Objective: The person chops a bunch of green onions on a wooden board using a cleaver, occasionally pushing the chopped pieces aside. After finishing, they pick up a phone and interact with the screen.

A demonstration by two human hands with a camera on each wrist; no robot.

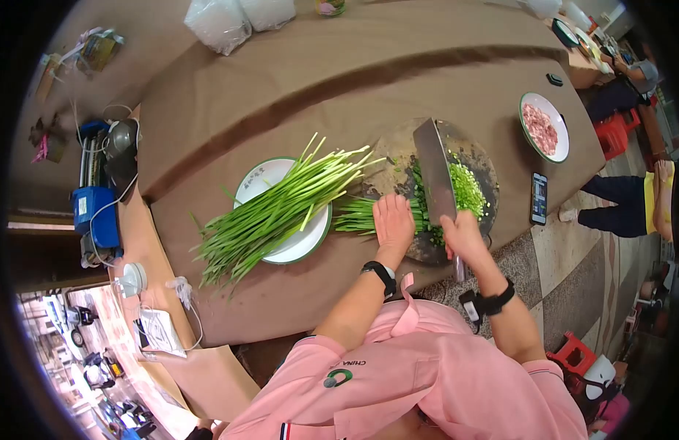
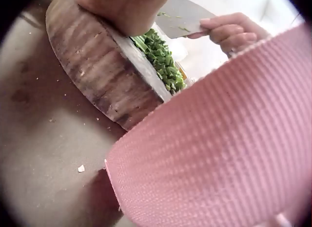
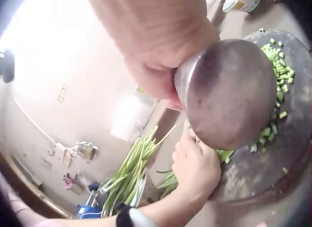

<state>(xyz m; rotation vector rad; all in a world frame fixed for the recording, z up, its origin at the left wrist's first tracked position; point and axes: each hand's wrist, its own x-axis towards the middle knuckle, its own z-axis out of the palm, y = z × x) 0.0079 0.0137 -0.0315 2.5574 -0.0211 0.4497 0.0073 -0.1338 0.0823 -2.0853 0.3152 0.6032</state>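
My right hand (image 1: 464, 236) grips the handle of a broad cleaver (image 1: 435, 167), whose blade stands over the round wooden board (image 1: 388, 147). My left hand (image 1: 394, 224) rests on a bundle of green stalks (image 1: 356, 216) at the board's left edge, just left of the blade; whether its fingers curl round them is hard to see. Chopped green pieces (image 1: 468, 189) lie on the board right of the blade. The right wrist view shows the end of the cleaver handle (image 3: 231, 94) large, with the left hand (image 3: 196, 163) beyond it.
Long uncut stalks (image 1: 284, 209) lie across a white plate (image 1: 321, 229) left of the board. A bowl of minced meat (image 1: 563, 147) and a phone (image 1: 539, 198) are to the right. Plastic-wrapped items (image 1: 220, 26) stand at the far side. Other people are at the right edge.
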